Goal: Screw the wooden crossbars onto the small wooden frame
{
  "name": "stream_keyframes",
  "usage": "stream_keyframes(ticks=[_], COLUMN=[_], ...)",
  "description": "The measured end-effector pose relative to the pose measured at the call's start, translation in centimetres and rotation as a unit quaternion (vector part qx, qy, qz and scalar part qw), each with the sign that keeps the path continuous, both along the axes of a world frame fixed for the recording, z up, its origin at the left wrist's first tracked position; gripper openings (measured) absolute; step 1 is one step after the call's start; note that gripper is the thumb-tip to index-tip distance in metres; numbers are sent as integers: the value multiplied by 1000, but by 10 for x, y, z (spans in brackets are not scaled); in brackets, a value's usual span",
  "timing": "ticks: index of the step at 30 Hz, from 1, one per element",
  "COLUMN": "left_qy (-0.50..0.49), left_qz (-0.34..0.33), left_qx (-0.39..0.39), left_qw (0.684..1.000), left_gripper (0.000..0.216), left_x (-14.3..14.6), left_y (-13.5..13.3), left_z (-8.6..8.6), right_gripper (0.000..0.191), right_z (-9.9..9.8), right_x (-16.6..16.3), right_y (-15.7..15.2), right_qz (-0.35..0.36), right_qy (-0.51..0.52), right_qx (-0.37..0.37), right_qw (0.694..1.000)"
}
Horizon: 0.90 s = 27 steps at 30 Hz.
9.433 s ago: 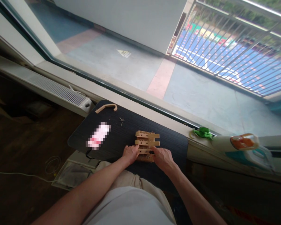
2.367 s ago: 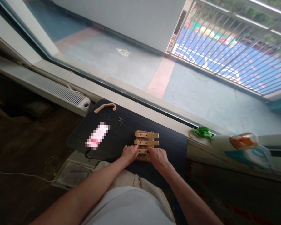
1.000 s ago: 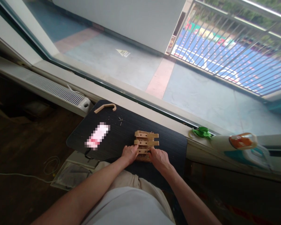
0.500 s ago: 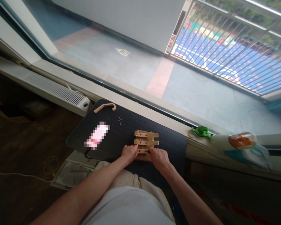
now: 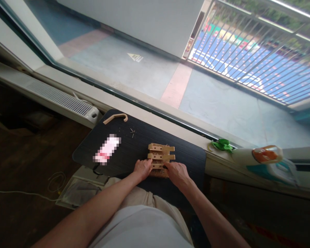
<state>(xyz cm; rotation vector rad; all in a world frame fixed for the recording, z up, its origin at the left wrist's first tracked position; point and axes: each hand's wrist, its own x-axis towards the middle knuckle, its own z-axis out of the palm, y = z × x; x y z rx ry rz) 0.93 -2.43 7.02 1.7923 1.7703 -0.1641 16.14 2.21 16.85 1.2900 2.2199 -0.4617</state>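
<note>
A small wooden assembly (image 5: 161,156) of cross slats on a brown base lies on a black lap table (image 5: 191,160). My left hand (image 5: 142,169) rests curled against its near left side, fingers closed on the nearest slat. On the near right side my right hand (image 5: 177,173) pinches the same slat end with bent fingers. Both forearms reach in from below.
A curved wooden piece (image 5: 115,118) lies at the table's far left corner, with small screws (image 5: 132,131) and a blurred pink-white item (image 5: 107,149) nearby. A window sill holds a green clip (image 5: 222,144) and a white-orange bottle (image 5: 266,156). A radiator (image 5: 62,100) runs along the left.
Nearly nothing differs. My right hand has shifted slightly left along the nearest slat since the earliest frame; the left hand has stayed put.
</note>
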Motion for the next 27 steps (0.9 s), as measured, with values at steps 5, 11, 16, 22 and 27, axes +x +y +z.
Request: stream_keyframes(ticks=[5,11,16,22,27], left_qy=[8,5,6,-5,-4], left_qz=[4,2,5,4,6], left_qx=[-19,-17,-19,-4,-1], left_qw=[1000,1000,1000,1000,1000], left_gripper=[23,24,23,23,23], left_x=[1,0,0,0,0], left_y=[0,1,1,-1,-1], left_z=[4,6,5,0,-3], right_gripper=[19,23,22,26,24], right_z=[-1,0,1,-5,-14], right_x=[-6,-8,-2,-2,-4], right_y=[-3,-4,-2,-6,-10], right_qz=[-23,-51,-2,-1,-42], right_qy=[-15,-19,18,18,9], right_qx=[4,-4,-13,-7,11], right_qw=[1000,999,1000,1000,999])
